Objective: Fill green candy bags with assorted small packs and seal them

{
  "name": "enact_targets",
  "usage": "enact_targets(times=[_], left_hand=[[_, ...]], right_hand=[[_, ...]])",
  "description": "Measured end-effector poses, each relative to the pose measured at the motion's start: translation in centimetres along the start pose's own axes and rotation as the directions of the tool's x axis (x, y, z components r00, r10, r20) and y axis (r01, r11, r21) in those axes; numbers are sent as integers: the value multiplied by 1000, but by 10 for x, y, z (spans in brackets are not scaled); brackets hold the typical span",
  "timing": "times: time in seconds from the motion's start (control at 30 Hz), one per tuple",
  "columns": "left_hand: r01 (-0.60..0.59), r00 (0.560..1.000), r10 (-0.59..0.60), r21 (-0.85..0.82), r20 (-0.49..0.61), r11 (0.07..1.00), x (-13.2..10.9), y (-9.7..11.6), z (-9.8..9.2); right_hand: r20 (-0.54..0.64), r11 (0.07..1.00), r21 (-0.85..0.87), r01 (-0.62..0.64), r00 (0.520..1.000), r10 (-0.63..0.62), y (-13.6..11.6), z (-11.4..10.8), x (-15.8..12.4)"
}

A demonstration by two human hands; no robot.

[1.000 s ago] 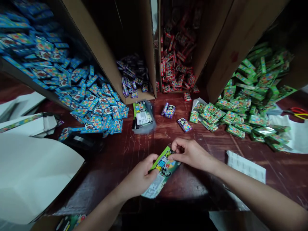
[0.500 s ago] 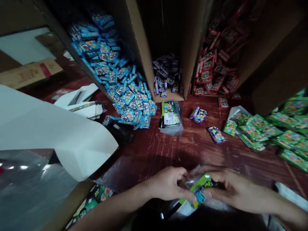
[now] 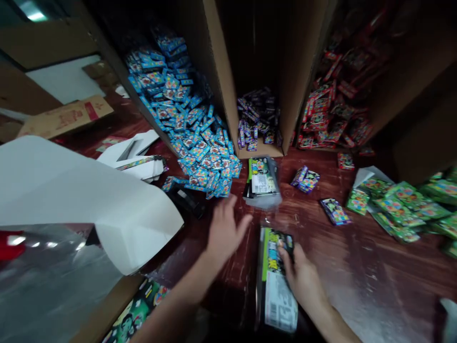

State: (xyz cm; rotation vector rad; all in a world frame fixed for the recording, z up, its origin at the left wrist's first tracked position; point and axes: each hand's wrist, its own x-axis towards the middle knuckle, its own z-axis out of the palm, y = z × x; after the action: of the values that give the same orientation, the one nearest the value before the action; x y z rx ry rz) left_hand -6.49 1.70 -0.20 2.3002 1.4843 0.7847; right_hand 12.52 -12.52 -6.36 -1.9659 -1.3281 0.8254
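Note:
My left hand (image 3: 225,227) is open above the dark red table, its fingers spread and pointing toward the near edge of a heap of small blue candy boxes (image 3: 210,157). It holds nothing. My right hand (image 3: 302,274) grips the right side of a flat packet (image 3: 273,286) with black, lime-green and white printing. Its fingers partly cover the front of the packet. Farther back on the table lies a small stack of similar printed packets (image 3: 262,176) with clear plastic showing beneath.
Cardboard compartments hold blue, purple (image 3: 259,114) and red boxes (image 3: 321,112). Loose purple boxes (image 3: 334,211) lie right of centre, and green boxes (image 3: 400,205) farther right. A black object (image 3: 185,200) and a large white sheet (image 3: 135,214) are at left. An open carton (image 3: 107,309) stands lower left.
My left hand has let go of the packet and moved up and left toward the blue boxes. The packet, now upright in view, stays in my right hand. The camera view has shifted slightly.

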Motion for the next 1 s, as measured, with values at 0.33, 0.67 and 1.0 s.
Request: enact_targets(times=[0.33, 0.67, 1.0], left_hand=[[-24, 985, -88, 631, 146, 775, 110, -70, -22], [-729, 647, 635, 101, 421, 677, 76, 39, -20], [-786, 52, 806, -473, 590, 397, 106, 103, 91]], right_hand=[[-109, 785, -569, 243, 924, -365, -27, -113, 152], [256, 693, -522, 496, 867, -428, 0, -159, 219], [205, 640, -670, 377, 922, -329, 93, -215, 33]])
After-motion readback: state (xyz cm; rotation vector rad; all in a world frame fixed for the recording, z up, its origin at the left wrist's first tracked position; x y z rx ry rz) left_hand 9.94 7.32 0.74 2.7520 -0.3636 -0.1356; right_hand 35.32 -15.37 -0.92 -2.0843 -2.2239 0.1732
